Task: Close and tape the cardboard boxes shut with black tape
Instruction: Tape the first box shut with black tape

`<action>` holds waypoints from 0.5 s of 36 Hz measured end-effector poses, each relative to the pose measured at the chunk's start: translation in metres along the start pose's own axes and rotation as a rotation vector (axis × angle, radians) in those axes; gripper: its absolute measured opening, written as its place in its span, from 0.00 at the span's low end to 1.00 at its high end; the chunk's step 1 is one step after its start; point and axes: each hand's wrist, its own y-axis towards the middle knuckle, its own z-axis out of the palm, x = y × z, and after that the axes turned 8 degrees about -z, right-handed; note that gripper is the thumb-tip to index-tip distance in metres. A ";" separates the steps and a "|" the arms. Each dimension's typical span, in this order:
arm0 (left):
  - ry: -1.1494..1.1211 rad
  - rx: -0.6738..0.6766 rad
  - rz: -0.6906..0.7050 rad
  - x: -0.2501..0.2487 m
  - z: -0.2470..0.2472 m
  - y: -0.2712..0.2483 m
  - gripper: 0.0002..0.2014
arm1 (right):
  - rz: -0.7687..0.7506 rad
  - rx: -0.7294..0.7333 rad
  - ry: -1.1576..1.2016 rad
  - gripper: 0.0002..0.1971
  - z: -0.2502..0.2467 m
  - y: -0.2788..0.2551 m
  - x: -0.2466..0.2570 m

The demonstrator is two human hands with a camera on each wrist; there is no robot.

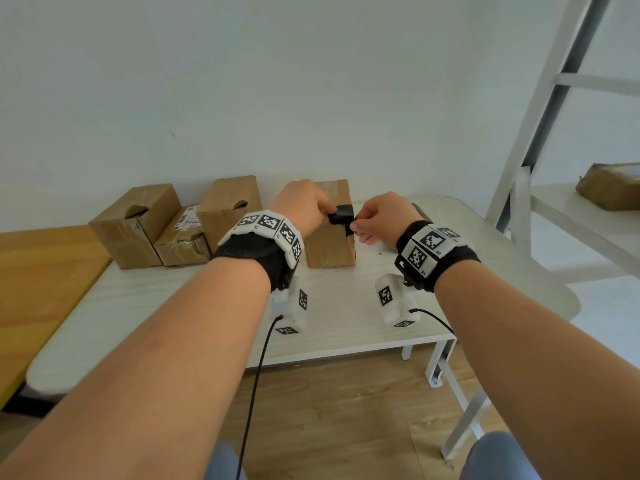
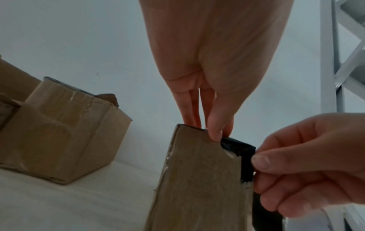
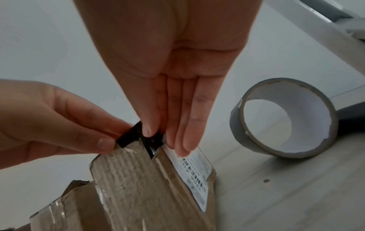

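The left hand has thumb and fingers pressed together on the black tape strip where it lies over the top edge of the cardboard box; in the left wrist view its fingertips sit right at the box's top rim, at the strip's upper end. Just to the right of that grip, the right hand pinches the same strip at the box's corner, thumb against forefinger, while its other fingers lie straight down along the box's side over a white printed label. The strip bends over the corner and runs down the box's edge below both grips. Beyond the right hand, a roll of tape rests on the table. Left of the left hand, apart from the held box, more cardboard boxes stand clustered together.
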 end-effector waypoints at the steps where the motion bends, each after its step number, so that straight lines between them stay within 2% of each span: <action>1: 0.000 -0.006 0.000 0.002 0.000 0.000 0.16 | -0.001 0.002 0.018 0.05 0.001 0.000 0.002; 4: 0.001 -0.009 -0.001 0.008 0.001 -0.001 0.13 | -0.004 0.003 0.033 0.05 0.005 0.001 0.004; 13: -0.242 -0.039 -0.084 0.014 -0.001 -0.006 0.09 | 0.036 0.106 0.230 0.08 0.001 -0.002 0.009; 18: -0.195 -0.062 -0.123 0.012 -0.001 -0.004 0.08 | 0.146 0.104 0.269 0.20 0.000 0.006 0.011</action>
